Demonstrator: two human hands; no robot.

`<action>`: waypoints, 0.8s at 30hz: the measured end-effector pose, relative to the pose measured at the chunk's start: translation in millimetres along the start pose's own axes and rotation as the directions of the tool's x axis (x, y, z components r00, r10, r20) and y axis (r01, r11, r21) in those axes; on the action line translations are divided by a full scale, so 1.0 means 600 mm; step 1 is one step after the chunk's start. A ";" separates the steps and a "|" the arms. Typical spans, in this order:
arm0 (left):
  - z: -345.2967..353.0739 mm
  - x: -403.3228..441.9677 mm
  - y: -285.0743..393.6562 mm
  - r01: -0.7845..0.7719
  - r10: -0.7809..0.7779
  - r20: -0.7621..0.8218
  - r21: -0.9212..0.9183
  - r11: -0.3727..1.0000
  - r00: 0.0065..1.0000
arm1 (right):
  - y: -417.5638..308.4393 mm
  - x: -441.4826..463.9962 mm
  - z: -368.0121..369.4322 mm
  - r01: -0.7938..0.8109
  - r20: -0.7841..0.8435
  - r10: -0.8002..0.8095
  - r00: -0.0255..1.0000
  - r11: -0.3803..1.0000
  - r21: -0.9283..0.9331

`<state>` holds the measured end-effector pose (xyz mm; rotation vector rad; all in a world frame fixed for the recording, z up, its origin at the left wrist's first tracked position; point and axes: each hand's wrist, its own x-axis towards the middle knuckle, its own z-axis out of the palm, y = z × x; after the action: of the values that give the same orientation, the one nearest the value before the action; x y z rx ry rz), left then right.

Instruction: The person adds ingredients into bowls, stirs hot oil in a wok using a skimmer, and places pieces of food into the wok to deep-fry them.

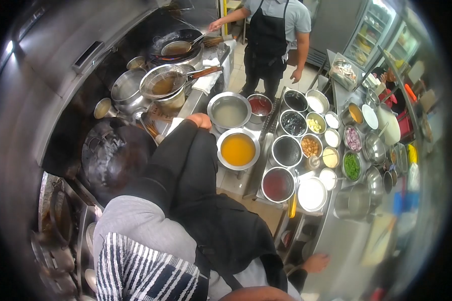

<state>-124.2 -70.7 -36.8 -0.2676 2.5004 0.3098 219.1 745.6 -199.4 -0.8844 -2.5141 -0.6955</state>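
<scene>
Between wok (135, 150) and orange-liquid bowl (238, 167), left hand (201, 120); right hand (316, 262) by surface (342, 246); both grips unclear; pots (277, 201) clustered, likely for reach.

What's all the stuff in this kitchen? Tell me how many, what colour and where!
Round metal woks: at least two, dark, left and upper left.
Wooden-handled metal strainer: one, silver, upper left.
Wide metal bowl of orange liquid: one, silver, centre.
Wide metal bowl of cloudy liquid: one, silver, above the orange one.
Round metal pots with black contents: three, silver, right of centre.
Chopped green food: one bowlful, green, right.
Pinkish-purple pieces: one bowlful, right.
Striped cloth: one, navy and white, bottom left.
Person in black apron: one, grey shirt, top.
Other small items: many, mixed colours, too blurred to name, far right.
Left hand: one, black-sleeved, centre.
Right hand: one, black-sleeved, lower right.
</scene>
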 end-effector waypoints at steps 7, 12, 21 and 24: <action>-0.010 -0.024 0.020 0.044 -0.044 0.004 0.038 0.998 0.999 | 0.001 -0.006 0.012 -0.103 0.084 0.097 0.992 0.993 0.065; 0.003 0.005 0.008 0.020 -0.021 0.009 0.079 0.997 1.000 | -0.005 -0.007 -0.007 -0.108 0.101 0.099 0.990 0.990 0.086; -0.008 -0.020 0.018 0.039 -0.040 0.034 0.024 0.999 0.999 | -0.010 0.001 -0.023 -0.107 0.102 0.100 0.990 0.992 0.069; -0.005 -0.022 0.016 0.033 -0.034 0.024 0.018 0.999 0.999 | -0.012 0.005 -0.032 -0.121 0.156 0.113 0.981 0.992 0.038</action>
<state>-118.0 -60.9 -25.2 -0.2962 2.4710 0.2751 215.9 731.5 -184.8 -1.0968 -2.5743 -0.5465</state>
